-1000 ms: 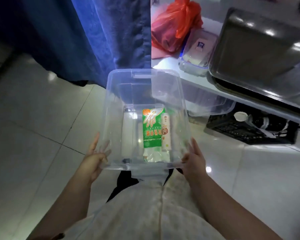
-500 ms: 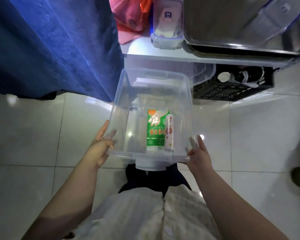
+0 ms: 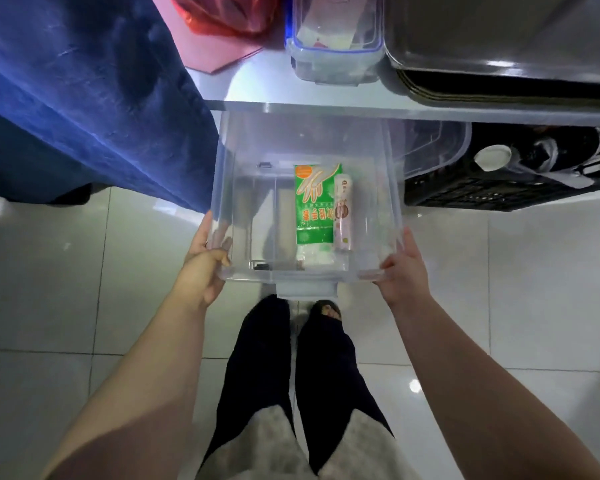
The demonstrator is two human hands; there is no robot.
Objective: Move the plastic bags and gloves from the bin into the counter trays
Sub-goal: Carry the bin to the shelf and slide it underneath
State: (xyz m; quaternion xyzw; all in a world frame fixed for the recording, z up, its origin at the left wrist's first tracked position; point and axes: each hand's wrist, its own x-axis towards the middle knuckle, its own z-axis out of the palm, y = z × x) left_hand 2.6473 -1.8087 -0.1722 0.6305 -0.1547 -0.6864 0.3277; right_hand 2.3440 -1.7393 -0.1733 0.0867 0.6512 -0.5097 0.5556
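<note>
I hold a clear plastic bin (image 3: 243,161) in front of me above the floor, its far end under the counter edge. My left hand (image 3: 205,261) grips its near left corner and my right hand (image 3: 400,268) grips its near right corner. Inside the bin lies a green packet of gloves (image 3: 314,206), and right beside it a pinkish roll of plastic bags (image 3: 343,213). A steel tray (image 3: 499,46) sits on the counter at the upper right, and a clear box with a blue rim (image 3: 333,39) stands left of it.
A blue curtain (image 3: 84,98) hangs at the left, close to the bin. A red plastic bag (image 3: 222,15) lies on the counter. Under the counter are another clear bin (image 3: 433,147) and a black crate (image 3: 499,181). My feet (image 3: 291,341) stand on white floor tiles.
The view has tilted down and closer to the counter. The bin has moved forward, its far end now under the counter edge. Both hands keep their grip on it.
</note>
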